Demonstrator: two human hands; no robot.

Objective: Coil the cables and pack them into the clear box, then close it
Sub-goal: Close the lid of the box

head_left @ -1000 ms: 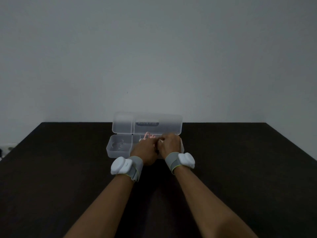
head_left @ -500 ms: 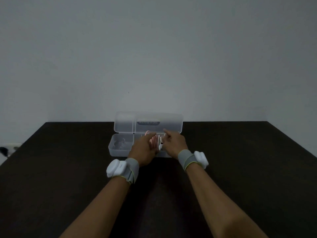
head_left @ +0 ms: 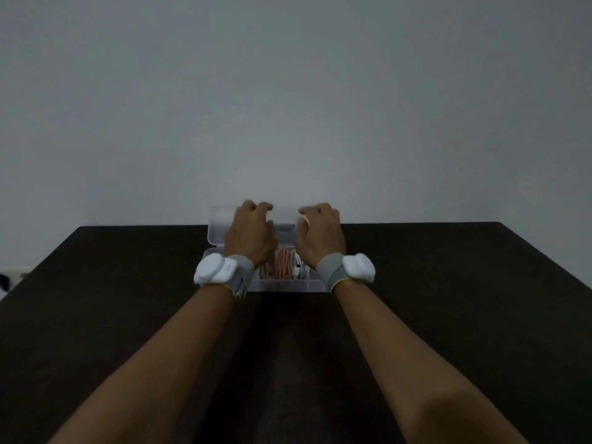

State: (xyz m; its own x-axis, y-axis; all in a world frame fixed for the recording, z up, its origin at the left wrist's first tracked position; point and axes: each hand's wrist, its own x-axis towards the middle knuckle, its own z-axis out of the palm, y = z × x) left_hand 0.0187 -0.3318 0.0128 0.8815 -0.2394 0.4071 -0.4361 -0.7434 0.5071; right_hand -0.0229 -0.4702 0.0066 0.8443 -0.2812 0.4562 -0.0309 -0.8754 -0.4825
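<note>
On the dark surface [head_left: 128, 315] sits the clear box [head_left: 282, 285] with pink cables [head_left: 283, 267] inside, between my wrists. Its lid [head_left: 217, 229] stands up at the back. My left hand [head_left: 250, 235] and my right hand [head_left: 320, 235] both curl their fingers over the lid's top edge, gripping it.

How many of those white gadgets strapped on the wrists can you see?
2. One white gadget sits on the left wrist, beside the clear box. The other white gadget sits on the right wrist. Neither looks hidden.
</note>
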